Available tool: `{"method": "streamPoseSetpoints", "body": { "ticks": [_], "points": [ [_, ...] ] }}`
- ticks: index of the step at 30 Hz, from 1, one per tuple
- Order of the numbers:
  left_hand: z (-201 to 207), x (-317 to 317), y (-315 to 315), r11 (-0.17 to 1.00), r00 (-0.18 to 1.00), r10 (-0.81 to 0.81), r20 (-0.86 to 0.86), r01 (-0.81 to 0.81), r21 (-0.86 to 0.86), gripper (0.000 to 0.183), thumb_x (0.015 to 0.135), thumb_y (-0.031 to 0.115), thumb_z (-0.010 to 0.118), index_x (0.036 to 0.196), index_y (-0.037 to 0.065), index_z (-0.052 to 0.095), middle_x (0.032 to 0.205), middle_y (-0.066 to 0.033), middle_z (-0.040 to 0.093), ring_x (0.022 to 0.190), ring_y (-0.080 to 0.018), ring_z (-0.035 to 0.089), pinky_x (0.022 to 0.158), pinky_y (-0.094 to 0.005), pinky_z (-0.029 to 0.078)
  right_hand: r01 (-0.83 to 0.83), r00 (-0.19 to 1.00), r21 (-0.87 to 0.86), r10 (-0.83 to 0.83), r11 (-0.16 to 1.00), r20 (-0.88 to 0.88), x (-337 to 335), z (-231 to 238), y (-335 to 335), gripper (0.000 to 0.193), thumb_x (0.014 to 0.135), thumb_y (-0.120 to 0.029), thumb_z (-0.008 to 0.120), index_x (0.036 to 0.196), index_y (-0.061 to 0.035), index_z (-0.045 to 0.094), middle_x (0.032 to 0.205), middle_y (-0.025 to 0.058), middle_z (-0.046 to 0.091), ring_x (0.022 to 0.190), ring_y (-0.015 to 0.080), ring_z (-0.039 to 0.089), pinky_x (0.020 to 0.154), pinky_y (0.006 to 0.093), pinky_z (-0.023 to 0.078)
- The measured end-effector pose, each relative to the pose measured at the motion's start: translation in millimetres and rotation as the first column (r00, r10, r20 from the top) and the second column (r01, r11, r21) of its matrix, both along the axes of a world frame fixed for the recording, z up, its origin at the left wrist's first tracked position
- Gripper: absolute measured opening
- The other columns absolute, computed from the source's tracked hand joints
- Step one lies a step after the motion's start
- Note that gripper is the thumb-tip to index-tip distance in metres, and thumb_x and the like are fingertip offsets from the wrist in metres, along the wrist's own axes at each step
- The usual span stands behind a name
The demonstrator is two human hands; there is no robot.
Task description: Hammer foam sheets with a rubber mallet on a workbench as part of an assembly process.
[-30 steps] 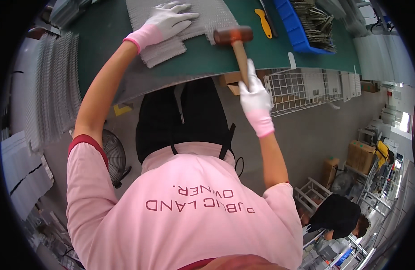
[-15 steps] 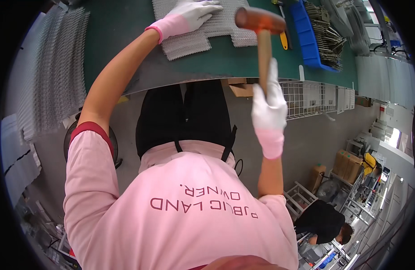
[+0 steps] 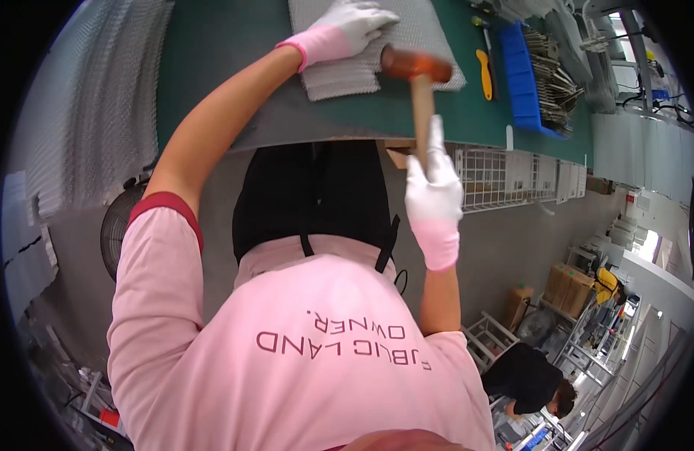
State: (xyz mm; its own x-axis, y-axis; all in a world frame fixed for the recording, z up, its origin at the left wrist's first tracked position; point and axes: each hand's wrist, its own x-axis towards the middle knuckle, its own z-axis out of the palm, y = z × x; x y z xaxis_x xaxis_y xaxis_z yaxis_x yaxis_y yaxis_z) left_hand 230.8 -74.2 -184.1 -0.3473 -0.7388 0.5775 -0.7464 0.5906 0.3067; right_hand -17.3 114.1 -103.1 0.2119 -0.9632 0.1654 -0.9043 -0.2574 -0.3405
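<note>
A sheet of silvery expanded metal mesh (image 3: 336,81) lies on the green-topped bench, with a notch in its near edge. My left hand (image 3: 353,28), in a white glove with a pink cuff, rests on this mesh with its fingers stretched out. Wrapped round the wooden handle of a mallet (image 3: 422,105) is my right hand (image 3: 435,194), gloved the same way, one finger pointing along the handle. The mallet's reddish-brown, translucent head is over the near right part of the mesh; whether it touches cannot be made out.
A blue bin (image 3: 518,83) of thin metal pieces stands on the right of the bench, beside a yellow-handled tool (image 3: 484,74). Tall stacks of mesh (image 3: 110,98) rise at the left. Below the bench edge hangs a white wire basket (image 3: 486,180). Another person (image 3: 527,379) bends at the lower right.
The mallet and my right hand have moved left, its head lower over the mesh. The camera view has shifted somewhat. My left hand stays on the mesh.
</note>
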Motion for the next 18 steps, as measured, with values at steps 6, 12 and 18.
{"method": "streamPoseSetpoints", "body": {
  "ticks": [6, 12, 18],
  "points": [
    [0, 7, -6, 0.999, 0.998, -0.003, -0.07, 0.007, 0.049, 0.039, 0.089, 0.016, 0.066, 0.125, 0.004, 0.067, 0.112, -0.0216, 0.07, 0.108, -0.0421, 0.065, 0.098, -0.0493, 0.051, -0.146, 0.964, 0.188, 0.183, 0.971, -0.193, 27, -9, 40, 0.083, 0.095, -0.018, 0.067, 0.167, -0.0225, 0.025, 0.088, 0.0123, 0.059, 0.054, 0.0339, 0.062, 0.051, 0.0463, 0.054],
    [-6, 5, -11, 0.998, 0.987, -0.048, -0.153, 0.055, 0.043, 0.045, 0.086, 0.017, 0.072, 0.128, 0.002, 0.065, 0.113, -0.0232, 0.069, 0.108, -0.0433, 0.065, 0.097, -0.0482, 0.052, -0.105, 0.988, 0.034, 0.1, 0.994, 0.121, 30, 8, 53, 0.077, 0.094, -0.007, 0.065, 0.163, -0.0202, 0.035, 0.103, 0.0198, 0.068, 0.079, 0.0417, 0.07, 0.071, 0.045, 0.059],
    [16, 45, 1, 1.0, 0.969, 0.017, 0.247, -0.02, 0.009, 0.053, 0.095, 0.037, 0.065, 0.139, 0.009, 0.062, 0.141, -0.022, 0.06, 0.137, -0.0422, 0.051, 0.113, -0.055, 0.04, -0.232, 0.97, 0.21, 0.208, 0.95, 0.13, 3, -26, 57, 0.08, 0.093, -0.01, 0.066, 0.165, -0.0221, 0.032, 0.104, 0.0165, 0.068, 0.075, 0.0382, 0.07, 0.069, 0.0446, 0.059]
  ]
}}
